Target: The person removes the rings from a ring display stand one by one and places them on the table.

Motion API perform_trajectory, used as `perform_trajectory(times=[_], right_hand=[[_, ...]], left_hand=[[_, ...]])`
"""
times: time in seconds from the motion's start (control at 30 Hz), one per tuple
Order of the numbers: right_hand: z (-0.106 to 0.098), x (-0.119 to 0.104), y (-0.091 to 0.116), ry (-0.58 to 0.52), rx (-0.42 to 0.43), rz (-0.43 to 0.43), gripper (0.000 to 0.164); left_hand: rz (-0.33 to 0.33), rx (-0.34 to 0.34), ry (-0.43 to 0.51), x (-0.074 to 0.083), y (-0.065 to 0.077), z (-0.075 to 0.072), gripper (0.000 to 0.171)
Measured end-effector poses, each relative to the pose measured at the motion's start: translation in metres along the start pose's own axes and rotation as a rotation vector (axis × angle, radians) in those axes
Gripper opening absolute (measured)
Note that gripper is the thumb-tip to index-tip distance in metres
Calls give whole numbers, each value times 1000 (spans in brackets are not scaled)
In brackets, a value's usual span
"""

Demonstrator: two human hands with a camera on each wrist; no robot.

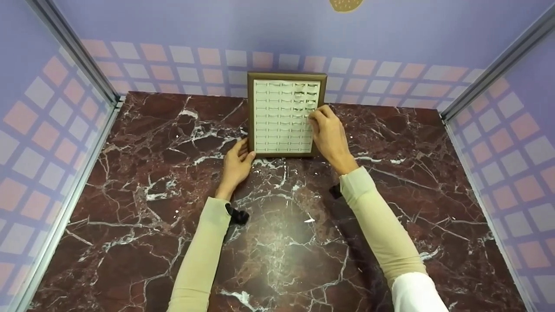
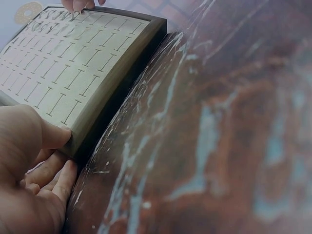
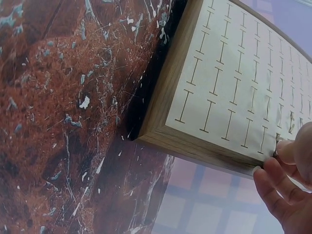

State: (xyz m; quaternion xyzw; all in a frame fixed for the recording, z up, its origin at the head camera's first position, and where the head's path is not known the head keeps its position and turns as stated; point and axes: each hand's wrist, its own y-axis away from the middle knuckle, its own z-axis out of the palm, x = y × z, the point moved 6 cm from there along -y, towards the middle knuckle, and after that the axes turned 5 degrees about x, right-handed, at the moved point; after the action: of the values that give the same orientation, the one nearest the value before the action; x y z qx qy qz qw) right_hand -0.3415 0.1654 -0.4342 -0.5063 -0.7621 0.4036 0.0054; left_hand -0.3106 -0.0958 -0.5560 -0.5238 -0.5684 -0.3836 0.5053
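Note:
A wooden-framed ring display board [image 1: 284,154] leans upright near the back wall, its pale face cut with rows of slots. Several rings [image 1: 299,93] sit in the slots of its two right-hand columns, toward the top. At the lower left corner my left hand [image 1: 236,164] grips the frame, thumb [image 2: 57,136] at the front and fingers under and behind. My right hand [image 1: 331,132] is at the right edge, where thumb and fingers pinch a small ring [image 2: 75,15] against a slot in the outer column. In the right wrist view the fingertips [image 3: 282,151] mostly hide this ring.
Dark red marble-patterned table [image 1: 143,225] lies beneath and in front of the board. Behind it rises a lilac wall [image 1: 195,26] with pink and white squares, and side panels [image 1: 26,130] close in both sides. A black wrist camera [image 1: 238,214] sits on the left sleeve.

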Motion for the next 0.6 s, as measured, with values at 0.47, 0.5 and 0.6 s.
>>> perform_trajectory(times=[0.47,0.5,0.6], right_hand=[[-10,-1,7,-5,13,-22,11],[-10,0,9,-7,12,-23,11],[-12,4,14,-9,13,-31,10]], left_hand=[[1,-1,18,-2,-1,1,50],[-1,-1,21,-2,-1,1,51],[-9,-4,28,-3,-1,1,51]])
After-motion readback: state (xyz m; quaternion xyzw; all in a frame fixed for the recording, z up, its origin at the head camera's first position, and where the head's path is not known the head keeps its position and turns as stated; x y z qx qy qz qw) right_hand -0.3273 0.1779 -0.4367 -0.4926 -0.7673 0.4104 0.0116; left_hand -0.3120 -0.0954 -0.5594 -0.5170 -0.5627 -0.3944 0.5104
